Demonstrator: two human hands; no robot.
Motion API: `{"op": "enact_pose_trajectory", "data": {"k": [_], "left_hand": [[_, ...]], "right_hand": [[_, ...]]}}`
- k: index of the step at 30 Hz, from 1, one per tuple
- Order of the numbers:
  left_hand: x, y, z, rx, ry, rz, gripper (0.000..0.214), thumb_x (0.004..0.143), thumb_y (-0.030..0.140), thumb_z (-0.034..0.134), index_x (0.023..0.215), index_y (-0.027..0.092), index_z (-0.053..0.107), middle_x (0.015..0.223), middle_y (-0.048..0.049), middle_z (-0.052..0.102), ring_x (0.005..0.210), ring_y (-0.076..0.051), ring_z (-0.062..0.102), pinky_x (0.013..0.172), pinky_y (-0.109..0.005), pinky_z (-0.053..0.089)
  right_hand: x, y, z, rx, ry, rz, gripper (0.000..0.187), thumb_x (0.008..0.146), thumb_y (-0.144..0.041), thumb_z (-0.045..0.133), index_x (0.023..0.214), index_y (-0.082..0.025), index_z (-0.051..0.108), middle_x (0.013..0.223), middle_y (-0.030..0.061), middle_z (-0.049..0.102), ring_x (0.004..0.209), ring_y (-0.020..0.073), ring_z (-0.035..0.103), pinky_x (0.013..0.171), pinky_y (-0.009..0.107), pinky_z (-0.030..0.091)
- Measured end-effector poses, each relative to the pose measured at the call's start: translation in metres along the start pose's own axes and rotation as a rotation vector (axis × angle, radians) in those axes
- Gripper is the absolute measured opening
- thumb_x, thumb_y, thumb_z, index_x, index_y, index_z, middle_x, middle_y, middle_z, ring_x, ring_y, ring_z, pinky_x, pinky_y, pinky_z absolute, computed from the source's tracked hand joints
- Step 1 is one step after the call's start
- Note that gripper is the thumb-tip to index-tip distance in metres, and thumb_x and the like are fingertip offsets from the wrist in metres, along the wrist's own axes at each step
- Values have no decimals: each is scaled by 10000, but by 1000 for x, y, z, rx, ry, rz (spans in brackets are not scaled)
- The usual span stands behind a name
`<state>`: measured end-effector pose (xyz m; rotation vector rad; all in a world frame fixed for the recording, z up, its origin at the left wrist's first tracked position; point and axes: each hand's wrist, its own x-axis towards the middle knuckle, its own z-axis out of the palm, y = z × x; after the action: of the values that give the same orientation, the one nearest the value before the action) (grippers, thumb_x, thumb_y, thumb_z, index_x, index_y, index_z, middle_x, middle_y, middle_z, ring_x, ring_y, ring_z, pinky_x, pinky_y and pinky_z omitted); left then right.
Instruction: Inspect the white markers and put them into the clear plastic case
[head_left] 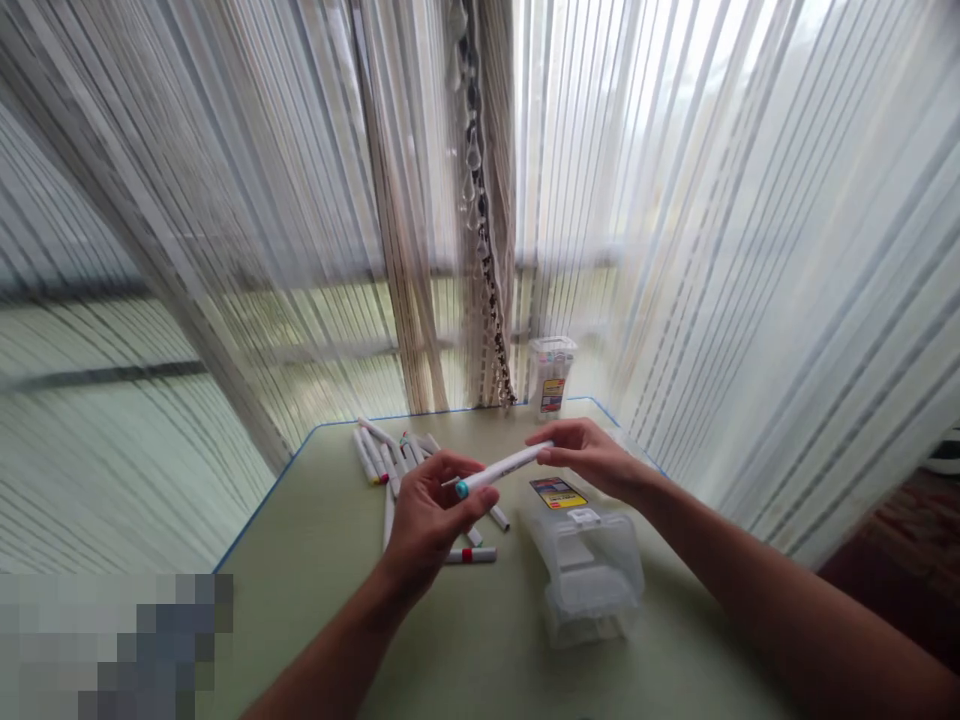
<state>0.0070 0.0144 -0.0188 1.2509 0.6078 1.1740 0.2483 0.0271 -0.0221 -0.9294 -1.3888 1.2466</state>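
A white marker (504, 468) with a teal end is held level above the table between both hands. My left hand (431, 510) pinches it near the teal end, thumb below and fingers behind. At the other end, my right hand (585, 455) grips the tip between thumb and fingers. Below the right hand, a clear plastic case (585, 560) lies on its side with its opening toward me and a yellow-and-dark label on top. Several white markers (379, 450) lie loose behind and beside the left hand, one with a red band (471, 555) just right of the left wrist.
The pale green table (300, 600) has a blue edge. At its far side stands another clear container (553, 375) with markers inside. Sheer striped curtains (300, 200) hang right behind the table, with a beaded chain (480, 200) down the middle.
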Motion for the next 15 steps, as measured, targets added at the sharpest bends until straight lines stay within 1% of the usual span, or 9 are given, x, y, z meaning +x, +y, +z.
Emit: {"op": "enact_pose_trajectory", "data": {"k": [4,9,12,15], "left_hand": [[-1,0,2,-10,-42,9,258,638,209,866,801,148,676,703,5,631,545,-73,546,440,-144,405],[1,-6,-1,0,-94,7,236,647,181,856,821,158,699,744,-7,639,613,-106,598,533,-197,491],[1,-8,-1,14,-104,-28,235,656,190,851,842,163,710,762,-16,649,602,-105,586,510,-193,473],[1,-6,0,10,-80,-65,237,653,196,850,843,163,711,757,-19,649,616,-115,587,499,-191,467]], "right_hand": [[0,3,-3,8,11,16,274,646,-256,876,883,-156,782,788,32,735,715,125,640,704,264,479],[-1,4,-6,-16,42,21,278,640,-264,883,883,-167,787,801,37,738,725,132,646,709,270,489],[-2,3,-9,-31,70,5,273,637,-271,886,873,-177,785,792,36,734,726,141,648,691,267,499],[-4,1,-10,-49,84,-5,262,655,-293,876,875,-192,779,777,32,723,719,148,643,661,262,505]]}}
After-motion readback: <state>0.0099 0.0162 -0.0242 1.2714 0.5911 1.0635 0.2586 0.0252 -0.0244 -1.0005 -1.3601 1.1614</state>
